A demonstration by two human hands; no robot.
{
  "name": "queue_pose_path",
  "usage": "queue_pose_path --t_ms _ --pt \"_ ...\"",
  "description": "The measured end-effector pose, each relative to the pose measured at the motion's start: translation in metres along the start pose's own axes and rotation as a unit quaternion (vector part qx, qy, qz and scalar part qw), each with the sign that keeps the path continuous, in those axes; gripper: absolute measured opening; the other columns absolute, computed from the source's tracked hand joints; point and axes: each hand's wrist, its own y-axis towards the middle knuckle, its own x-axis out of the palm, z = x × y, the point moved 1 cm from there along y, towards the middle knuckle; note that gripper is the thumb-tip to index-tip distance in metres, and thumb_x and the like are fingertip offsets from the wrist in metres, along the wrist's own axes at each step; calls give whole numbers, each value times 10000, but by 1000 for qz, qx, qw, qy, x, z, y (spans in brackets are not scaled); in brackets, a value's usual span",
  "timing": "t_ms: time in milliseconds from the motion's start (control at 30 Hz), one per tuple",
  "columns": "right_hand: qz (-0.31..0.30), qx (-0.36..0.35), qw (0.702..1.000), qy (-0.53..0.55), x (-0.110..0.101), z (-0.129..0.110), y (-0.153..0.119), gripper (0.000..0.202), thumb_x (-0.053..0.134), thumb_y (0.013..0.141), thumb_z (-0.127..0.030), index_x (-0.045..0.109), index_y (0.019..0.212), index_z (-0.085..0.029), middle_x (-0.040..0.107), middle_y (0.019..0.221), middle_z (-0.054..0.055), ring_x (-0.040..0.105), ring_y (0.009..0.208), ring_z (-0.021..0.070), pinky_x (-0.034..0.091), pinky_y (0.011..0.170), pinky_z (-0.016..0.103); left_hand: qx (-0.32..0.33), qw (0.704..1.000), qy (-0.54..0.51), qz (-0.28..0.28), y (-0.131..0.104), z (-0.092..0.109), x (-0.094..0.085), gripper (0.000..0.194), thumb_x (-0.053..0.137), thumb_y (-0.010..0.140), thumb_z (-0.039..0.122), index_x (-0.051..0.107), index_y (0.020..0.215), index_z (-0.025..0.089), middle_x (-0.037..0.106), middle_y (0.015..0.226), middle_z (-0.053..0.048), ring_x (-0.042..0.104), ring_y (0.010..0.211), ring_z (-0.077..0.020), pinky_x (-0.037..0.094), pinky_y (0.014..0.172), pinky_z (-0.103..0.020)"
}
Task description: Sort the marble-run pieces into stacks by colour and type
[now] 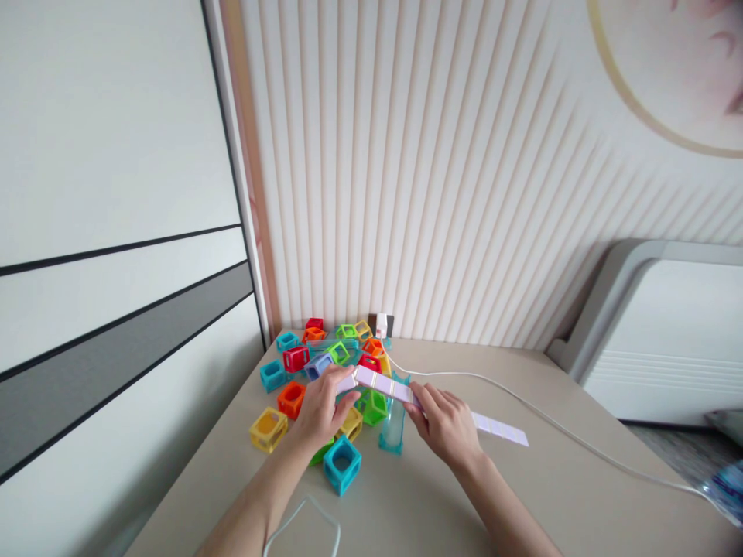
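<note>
A long lavender strip (383, 383) made of flat jointed segments stretches between my hands above the table. My left hand (320, 404) pinches its left end, where one segment bends downward. Farther along, my right hand (446, 422) is closed around the strip, and the free end slopes down to the right. Under and around my left hand lie several hollow plastic cubes, among them a green cube (374, 405), a yellow cube (268, 430), an orange cube (291, 399) and a blue cube (342, 465). A clear teal track piece (393, 425) lies beneath the strip.
More cubes, including a red cube (296, 358), crowd the table's back left corner. A white charger (381, 325) sits in the wall socket, its cable (511, 391) crossing the table rightward. Another pale cord (307, 501) loops at the front edge. A white cabinet (116, 155) borders the left.
</note>
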Motion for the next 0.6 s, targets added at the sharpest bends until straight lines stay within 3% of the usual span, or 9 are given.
queue_pose_path --t_ms 100,167,267,333,400,467,600 --pt "-6 17 1000 9 2 3 -2 437 310 1093 -438 650 1022 -173 652 682 14 584 539 130 352 567 265 -45 995 -86 -29 -3 6 -1 430 329 1050 446 517 1337 186 642 1212 -165 637 1157 -282 573 905 -421" --pt "-7 16 1000 7 2 5 -4 438 308 1094 -433 655 1041 -170 653 686 17 591 548 133 363 574 263 -137 970 -196 -37 0 10 -1 469 245 1059 465 553 1276 187 671 1079 -135 670 1019 -256 578 831 -400" --pt "11 1 1000 -8 4 8 -4 437 309 1094 -423 654 1147 -161 679 744 40 618 609 146 393 607 261 -292 873 -382 -87 7 12 -1 446 316 1050 481 587 1221 170 659 786 -52 647 743 -197 543 685 -326" --pt "28 -8 999 -17 5 7 -4 424 325 1093 -407 642 1218 -155 705 822 62 639 676 158 415 649 264 -332 799 -484 -130 13 14 -2 451 436 1016 504 607 1239 152 665 779 -47 617 687 -174 510 655 -303" --pt "39 -5 999 -18 7 7 -3 418 336 1091 -398 640 1235 -151 716 872 76 645 719 167 425 683 271 -342 748 -546 -156 17 16 -4 488 544 968 524 627 1268 148 690 870 -69 594 667 -149 481 631 -279" --pt "40 4 999 -13 8 7 -3 421 329 1092 -394 648 1218 -151 714 869 76 641 725 170 424 692 274 -355 728 -563 -164 19 18 -8 520 629 923 525 639 1289 155 703 931 -81 589 686 -138 464 631 -259" --pt "31 14 999 -16 5 9 -4 424 322 1095 -389 661 1180 -149 700 817 64 627 684 163 404 664 274 -374 744 -527 -169 23 23 -13 584 712 861 532 653 1312 166 735 967 -98 628 835 -182 495 750 -283"
